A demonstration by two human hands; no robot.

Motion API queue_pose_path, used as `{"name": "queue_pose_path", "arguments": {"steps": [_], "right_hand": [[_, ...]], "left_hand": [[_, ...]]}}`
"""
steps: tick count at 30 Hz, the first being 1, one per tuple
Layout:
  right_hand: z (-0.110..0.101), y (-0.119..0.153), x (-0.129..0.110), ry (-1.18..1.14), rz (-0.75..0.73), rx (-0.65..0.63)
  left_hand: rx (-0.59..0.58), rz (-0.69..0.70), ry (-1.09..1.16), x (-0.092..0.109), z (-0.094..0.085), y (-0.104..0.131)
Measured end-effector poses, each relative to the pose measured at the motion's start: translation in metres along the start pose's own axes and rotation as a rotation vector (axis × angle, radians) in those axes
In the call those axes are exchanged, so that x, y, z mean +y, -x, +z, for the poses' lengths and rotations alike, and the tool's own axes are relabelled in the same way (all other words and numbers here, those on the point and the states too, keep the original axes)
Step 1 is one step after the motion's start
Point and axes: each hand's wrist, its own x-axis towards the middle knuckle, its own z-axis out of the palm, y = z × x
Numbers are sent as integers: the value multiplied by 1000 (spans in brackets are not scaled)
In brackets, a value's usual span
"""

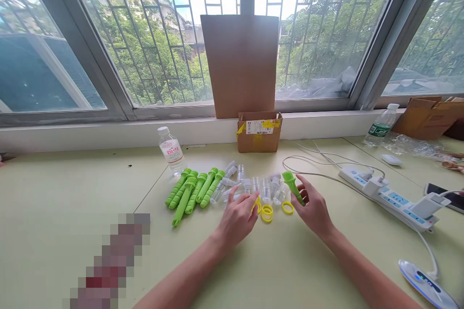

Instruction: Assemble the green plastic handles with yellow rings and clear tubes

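Observation:
My right hand is closed around the lower part of a green plastic handle, its ribbed, threaded end pointing up and to the left. My left hand hovers low with its fingers apart, at the near side of the clear plastic tubes. Its fingertips are beside or touching a yellow ring; I cannot tell which. More yellow rings lie between my hands, and one lone ring sits by my right fingers. Several green handles lie side by side to the left of the tubes.
A water bottle stands behind the green handles. At the back is a small cardboard box before an upright cardboard sheet. To the right lie a power strip with cables, another bottle and a white-blue device.

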Motion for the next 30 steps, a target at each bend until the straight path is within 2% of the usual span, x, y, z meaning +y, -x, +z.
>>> {"name": "queue_pose_path", "arguments": {"steps": [5, 12, 23, 30], "right_hand": [[4, 6, -8, 3, -152, -50], [7, 12, -14, 27, -230, -96], [10, 18, -26, 131, -435, -226], [13, 22, -33, 217, -550, -260]], "left_hand": [[48, -56, 37, -9, -2, -1], [55, -108, 82, -19, 0, 2], [88, -117, 59, -17, -2, 1], [117, -155, 62, -14, -3, 1]]}}
